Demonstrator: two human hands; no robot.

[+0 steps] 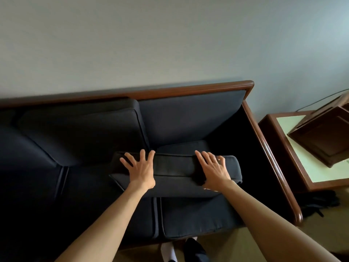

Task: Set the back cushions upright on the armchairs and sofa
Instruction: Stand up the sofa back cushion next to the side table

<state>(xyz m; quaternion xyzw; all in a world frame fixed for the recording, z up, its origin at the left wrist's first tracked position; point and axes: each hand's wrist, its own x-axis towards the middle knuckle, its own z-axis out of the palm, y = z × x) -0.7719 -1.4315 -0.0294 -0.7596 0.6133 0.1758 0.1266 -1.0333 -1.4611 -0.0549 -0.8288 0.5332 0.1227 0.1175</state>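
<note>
On the left, one back cushion (83, 133) is already standing upright against the sofa (170, 89) back. The left hand (140, 170) is lying with fingers spread and straight on the fallen cushion (175, 173), near its left end. This cushion is lying flat on the right-hand seat, slightly askew, with the bare backrest behind it. The right hand (214, 170) is resting flat near its right end, fingers also straight (neither hand is curling round an edge). To do this well, both hands should probably be hooking under the near edge, tipping the cushion up evenly, then pushing it back snug beside its neighbour. Further right, a counter (298, 157) is carrying a dark box (321, 137), well apart from the work.
</note>
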